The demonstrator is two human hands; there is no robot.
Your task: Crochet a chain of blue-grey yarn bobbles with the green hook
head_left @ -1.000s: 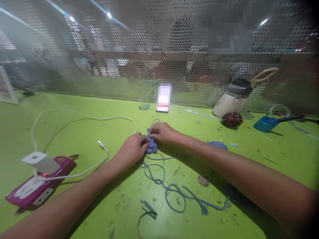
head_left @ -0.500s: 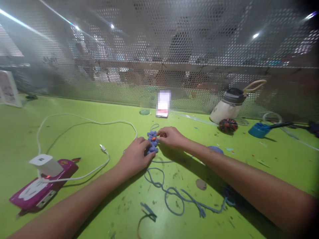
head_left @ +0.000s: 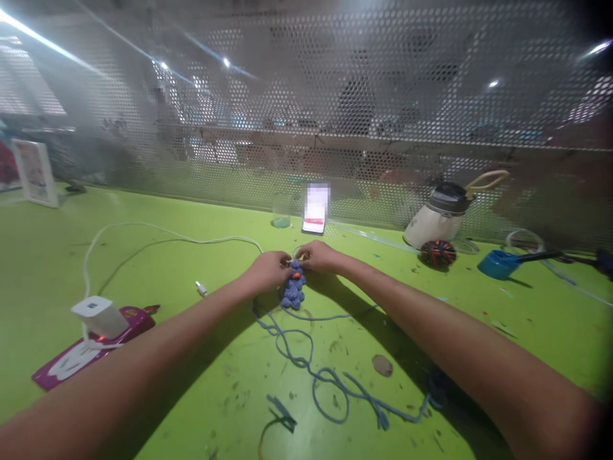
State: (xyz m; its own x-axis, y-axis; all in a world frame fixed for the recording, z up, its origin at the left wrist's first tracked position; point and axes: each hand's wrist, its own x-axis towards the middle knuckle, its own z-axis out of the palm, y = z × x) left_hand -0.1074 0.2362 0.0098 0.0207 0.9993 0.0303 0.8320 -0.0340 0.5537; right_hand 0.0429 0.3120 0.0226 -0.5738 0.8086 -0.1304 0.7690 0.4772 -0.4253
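Note:
A small purple-blue crocheted yarn piece (head_left: 293, 295) with an orange spot near its upper part lies upright on the green table. My left hand (head_left: 272, 271) closes its fingers on the top left edge of the piece. At the top right edge, the fingers of my right hand (head_left: 322, 257) are pinched, beside a small yarn loop that partly shows between the hands. A strand of blue-grey yarn (head_left: 306, 364) trails in loops below the piece towards the right forearm. The exact fingertip contact is too small to make out.
Behind the hands stands a lit phone (head_left: 316, 209) beside a clear cup (head_left: 281, 214). To the right are a bottle (head_left: 438, 217), a dark multicoloured yarn ball (head_left: 438, 255) and a blue tape roll (head_left: 498, 264). A charger (head_left: 98, 316) sits in a purple power strip (head_left: 52, 377) at left.
My left hand has moved from the lower left side of the crocheted piece up to its top edge, uncovering the lower part. My right hand has shifted slightly towards the top.

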